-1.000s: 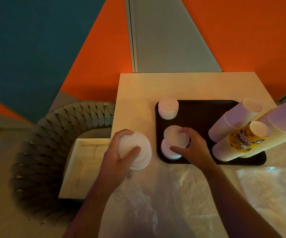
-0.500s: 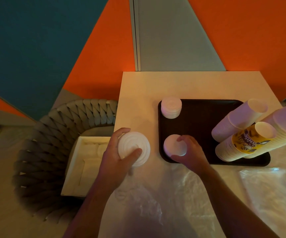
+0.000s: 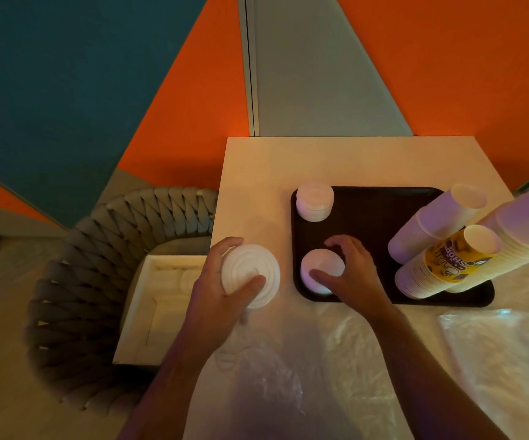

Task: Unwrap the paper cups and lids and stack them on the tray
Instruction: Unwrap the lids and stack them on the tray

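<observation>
A dark tray [image 3: 374, 211] lies on the pale table. My right hand [image 3: 350, 268] curls round a short stack of white lids [image 3: 322, 269] at the tray's near left corner, thumb in front and fingers behind. Another short lid stack [image 3: 315, 201] stands at the tray's far left corner. My left hand [image 3: 215, 287] grips a taller bundle of white lids [image 3: 250, 274] just left of the tray, above the table. Tall stacks of paper cups [image 3: 441, 223], one with a yellow printed cup [image 3: 457, 258], lean on the tray's right side.
Crumpled clear plastic wrap [image 3: 368, 360] covers the near part of the table. To the left, a grey woven chair [image 3: 75, 281] holds an open white box [image 3: 158, 300]. Orange and teal floor or wall panels lie beyond the table's far edge.
My right hand has lowered its lids onto the stack at the tray's near left corner and still holds them. My left hand has kept its lid bundle nearly still.
</observation>
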A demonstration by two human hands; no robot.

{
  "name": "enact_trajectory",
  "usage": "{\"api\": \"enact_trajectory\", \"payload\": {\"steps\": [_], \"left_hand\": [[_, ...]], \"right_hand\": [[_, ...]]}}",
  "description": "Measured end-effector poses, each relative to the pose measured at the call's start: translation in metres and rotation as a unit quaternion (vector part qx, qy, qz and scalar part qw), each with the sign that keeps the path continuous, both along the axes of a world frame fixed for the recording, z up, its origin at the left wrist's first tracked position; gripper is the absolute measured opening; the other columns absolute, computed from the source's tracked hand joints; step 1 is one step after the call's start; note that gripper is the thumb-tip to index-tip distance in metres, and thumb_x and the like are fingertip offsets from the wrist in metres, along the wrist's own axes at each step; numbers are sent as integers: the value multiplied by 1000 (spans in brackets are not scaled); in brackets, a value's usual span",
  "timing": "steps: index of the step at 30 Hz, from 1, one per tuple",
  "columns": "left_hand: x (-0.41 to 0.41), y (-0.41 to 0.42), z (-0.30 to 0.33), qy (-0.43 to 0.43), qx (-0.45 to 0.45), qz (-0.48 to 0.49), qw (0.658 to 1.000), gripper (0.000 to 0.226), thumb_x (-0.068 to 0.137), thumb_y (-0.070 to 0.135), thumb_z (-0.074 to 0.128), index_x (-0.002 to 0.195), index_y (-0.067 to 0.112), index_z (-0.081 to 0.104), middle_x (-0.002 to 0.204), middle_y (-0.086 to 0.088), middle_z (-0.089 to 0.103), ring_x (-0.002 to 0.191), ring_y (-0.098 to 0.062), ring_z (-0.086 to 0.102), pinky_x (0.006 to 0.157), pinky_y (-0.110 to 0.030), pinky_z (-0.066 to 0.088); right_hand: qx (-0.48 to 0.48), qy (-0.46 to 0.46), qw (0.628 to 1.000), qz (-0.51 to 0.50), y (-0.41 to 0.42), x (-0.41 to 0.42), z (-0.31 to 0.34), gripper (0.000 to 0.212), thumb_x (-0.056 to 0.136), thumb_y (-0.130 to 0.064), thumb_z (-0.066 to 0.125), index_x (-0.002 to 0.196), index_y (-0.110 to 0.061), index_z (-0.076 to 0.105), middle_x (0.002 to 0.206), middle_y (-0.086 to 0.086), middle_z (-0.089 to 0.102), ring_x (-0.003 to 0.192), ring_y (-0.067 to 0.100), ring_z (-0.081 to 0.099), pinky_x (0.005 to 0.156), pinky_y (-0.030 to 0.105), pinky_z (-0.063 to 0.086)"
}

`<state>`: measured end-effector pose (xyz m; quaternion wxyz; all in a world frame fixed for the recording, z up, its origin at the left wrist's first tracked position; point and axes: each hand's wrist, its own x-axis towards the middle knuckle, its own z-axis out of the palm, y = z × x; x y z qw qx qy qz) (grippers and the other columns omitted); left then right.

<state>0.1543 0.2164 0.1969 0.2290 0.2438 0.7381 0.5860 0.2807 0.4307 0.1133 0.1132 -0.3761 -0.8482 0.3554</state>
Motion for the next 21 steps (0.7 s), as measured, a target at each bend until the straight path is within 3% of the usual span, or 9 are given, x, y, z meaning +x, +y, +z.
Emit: {"api": "enact_trajectory", "payload": {"steps": [2,5,10,14,21], "left_hand": [[1,1,1,7,-3,-5,1000,57,82,10,81,120,42,51,111,26,57,96,13,57,60,-7,48],[5,3,5,20,-7,-18,1000,55,84,12,80,118,45,52,106,41,56,96,15,57,57,-8,50],[10,5,5,15,-5,-29,999,53,87,18,77,128,41,55,111,34,58,96,2,62,50,-25,55],[13,6,8,21,-3,-33,999,51,87,23,76,128,44,55,111,29,61,92,-7,66,50,-24,52],[17,6,7,24,-10,-40,999,52,88,23,77,127,47,53,110,31,60,95,-5,65,54,-26,55]], "right_hand": [[-50,80,996,5,-11,-7,28,47,83,-30,82,124,-28,60,127,-11,59,110,9,59,84,23,48],[-91,150,984,35,-31,-16,67,27,87,-20,78,112,-26,69,109,-17,69,94,5,66,78,23,54],[-106,172,974,98,-52,-21,96,26,88,-19,76,112,-27,73,106,-12,69,89,8,68,79,21,56],[-91,165,975,120,-59,-18,101,28,89,-18,76,116,-22,73,109,-13,69,92,4,66,80,13,52],[-97,176,976,88,-64,-11,108,23,88,-17,78,110,-23,74,106,-12,71,92,0,68,78,11,52]]}}
